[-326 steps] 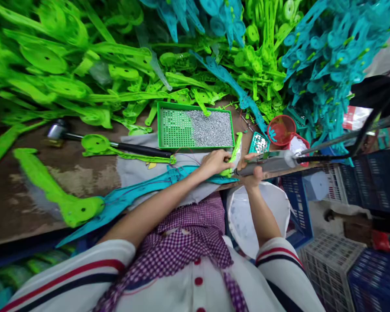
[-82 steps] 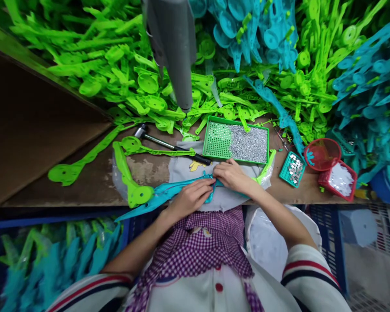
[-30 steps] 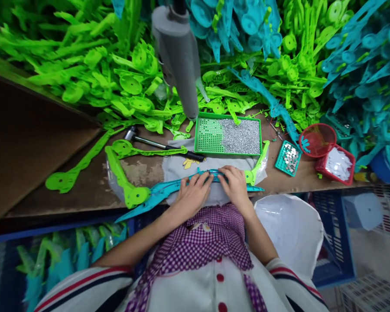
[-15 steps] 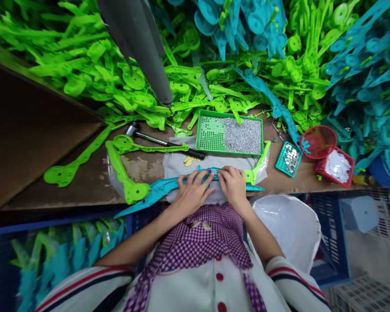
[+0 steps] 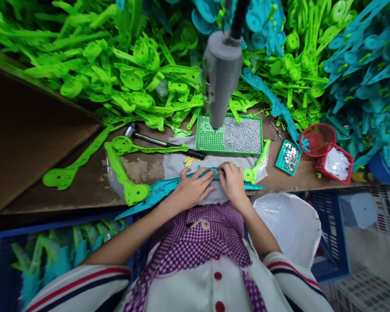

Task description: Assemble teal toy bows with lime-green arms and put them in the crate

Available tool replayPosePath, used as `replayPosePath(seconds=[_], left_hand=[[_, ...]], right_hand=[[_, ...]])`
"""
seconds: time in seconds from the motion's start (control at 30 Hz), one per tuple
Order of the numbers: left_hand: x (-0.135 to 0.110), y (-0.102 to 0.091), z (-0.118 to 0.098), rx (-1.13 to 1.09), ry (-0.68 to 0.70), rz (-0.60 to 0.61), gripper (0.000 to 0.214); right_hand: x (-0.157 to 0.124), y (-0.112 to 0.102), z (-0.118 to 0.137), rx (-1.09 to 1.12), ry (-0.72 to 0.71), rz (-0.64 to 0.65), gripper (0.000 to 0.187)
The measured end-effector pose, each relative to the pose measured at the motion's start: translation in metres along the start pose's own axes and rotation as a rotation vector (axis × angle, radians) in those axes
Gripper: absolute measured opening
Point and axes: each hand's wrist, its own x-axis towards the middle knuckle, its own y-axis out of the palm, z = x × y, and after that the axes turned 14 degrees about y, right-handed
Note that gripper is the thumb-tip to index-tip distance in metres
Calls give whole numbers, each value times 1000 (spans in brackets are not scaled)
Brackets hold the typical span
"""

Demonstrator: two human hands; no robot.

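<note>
Left hand (image 5: 192,189) and right hand (image 5: 232,181) hold a blue plastic part (image 5: 162,187) near its middle. Probably light and stiff, it seems best gripped there, off the thin ends.

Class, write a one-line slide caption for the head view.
Left hand and right hand on a blue part, a green tray of silvery pieces beyond.

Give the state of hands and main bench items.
Long blue part: lying, partly covered
Left hand: touching that part
Right hand: touching that part
Grey driver: hanging, tip down
Green tray: partly filled
Hammer: lying down
Teal tray: holding discs
Square red basket: holding white pieces
</note>
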Motion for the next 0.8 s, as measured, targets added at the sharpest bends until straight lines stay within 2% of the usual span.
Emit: replayPosePath(seconds=[0.1,0.23,0.5,0.8], left_hand=[[1,2,2,-11,10,-8,41],[2,3,1,-19,13,-2,42],[1,-2,-5,6,2,-15,44],[-2,7,5,-11,14,10,46]], right_hand=[[-20,-8,-12,111,-11,-77,23],[-39,-12,-26,148,91,-172,21],[-33,-4,-17,74,146,-129,16],[-43,-5,-39,-75,-78,-65,25]])
